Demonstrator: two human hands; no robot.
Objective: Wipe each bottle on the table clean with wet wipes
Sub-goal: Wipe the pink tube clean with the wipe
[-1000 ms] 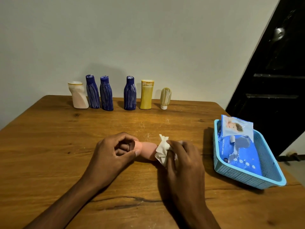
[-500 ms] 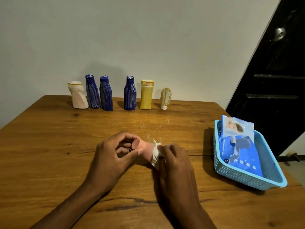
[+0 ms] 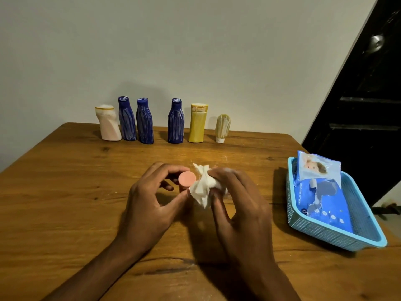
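Two hands: both forearms come in from 6 o'clock and meet over the middle of the wooden table [image 3: 65,192].
Left hand [image 3: 149,205]: fingers curled, thumb and fingertips pinching the flat round end of the pink bottle [image 3: 187,180], with that end turned toward the camera.
Right hand [image 3: 236,205]: curled round the bottle's body through the wet wipe [image 3: 200,190], thumb below and fingers over the top.
Pink bottle: held lying sideways between the two hands, just above the tabletop; only its left end shows, the rest hidden under wipe and fingers.
Wet wipe: white, crumpled, bunched round the bottle at the right hand's 9 o'clock, loose corners sticking up and down.
Basket [image 3: 325,233]: light blue mesh, at 3 o'clock from the hands, well apart from them, near the table's right edge.
Wipes packet [image 3: 321,192]: blue, lying inside the basket, its far end propped on the far rim.
Far row: six bottles standing upright at 12 o'clock along the table's back edge by the wall.
Row order, 9 to 3 o'clock: white bottle [image 3: 107,123], three blue bottles [image 3: 127,119] [image 3: 144,121] [image 3: 175,121] with white streaks, yellow bottle [image 3: 198,123], and small beige tube [image 3: 223,128] on its white cap.
Row spacing: the white one and the first blue one touch or nearly so; a wider gap sits between the second and third blue ones.
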